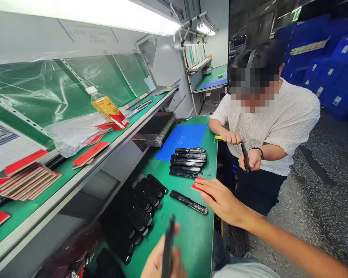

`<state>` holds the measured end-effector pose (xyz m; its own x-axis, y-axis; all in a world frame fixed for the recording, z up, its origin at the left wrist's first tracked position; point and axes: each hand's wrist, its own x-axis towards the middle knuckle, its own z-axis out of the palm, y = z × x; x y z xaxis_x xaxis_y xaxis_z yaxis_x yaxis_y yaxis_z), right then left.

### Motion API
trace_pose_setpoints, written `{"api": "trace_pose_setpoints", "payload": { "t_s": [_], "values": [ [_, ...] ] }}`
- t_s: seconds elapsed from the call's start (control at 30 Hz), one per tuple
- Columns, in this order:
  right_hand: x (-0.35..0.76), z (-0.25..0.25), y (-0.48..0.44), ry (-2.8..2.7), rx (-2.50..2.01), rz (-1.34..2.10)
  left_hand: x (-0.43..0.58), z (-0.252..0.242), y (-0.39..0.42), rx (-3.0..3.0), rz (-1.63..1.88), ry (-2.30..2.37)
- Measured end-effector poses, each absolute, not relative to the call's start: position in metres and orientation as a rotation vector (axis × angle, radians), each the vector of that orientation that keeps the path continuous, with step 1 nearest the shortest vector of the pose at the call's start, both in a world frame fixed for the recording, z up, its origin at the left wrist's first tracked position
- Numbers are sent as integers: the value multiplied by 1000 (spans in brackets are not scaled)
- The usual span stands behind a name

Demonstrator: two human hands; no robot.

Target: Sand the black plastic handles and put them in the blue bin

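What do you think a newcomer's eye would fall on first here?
The eye goes first to the blue mat on the green workbench, black parts stacked at its edge. To the right, a co-worker in white handles a black part; nearest, the person's right hand touches a red strip.

Left hand holds a black bar, right hand touches a red tab

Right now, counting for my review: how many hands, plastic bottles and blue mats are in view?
Wearer's hands, wearer's left hand and wearer's right hand: 2
Co-worker's hands, co-worker's right hand and co-worker's left hand: 2
Plastic bottles, yellow-labelled plastic bottle: 1
Blue mats, near blue mat and far blue mat: 2
Total: 7
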<state>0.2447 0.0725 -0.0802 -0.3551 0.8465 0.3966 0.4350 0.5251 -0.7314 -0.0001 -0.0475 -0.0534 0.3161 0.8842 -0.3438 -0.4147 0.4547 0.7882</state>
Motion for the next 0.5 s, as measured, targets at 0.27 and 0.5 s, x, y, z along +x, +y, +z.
{"api": "trace_pose_setpoints", "payload": {
  "t_s": [0.27,0.5],
  "values": [
    [226,-110,43,-595,-838,1811,25,-47,-37,365,1091,652],
    [232,-68,38,-725,-633,1740,49,-51,-42,485,1110,970]
  ]
}}
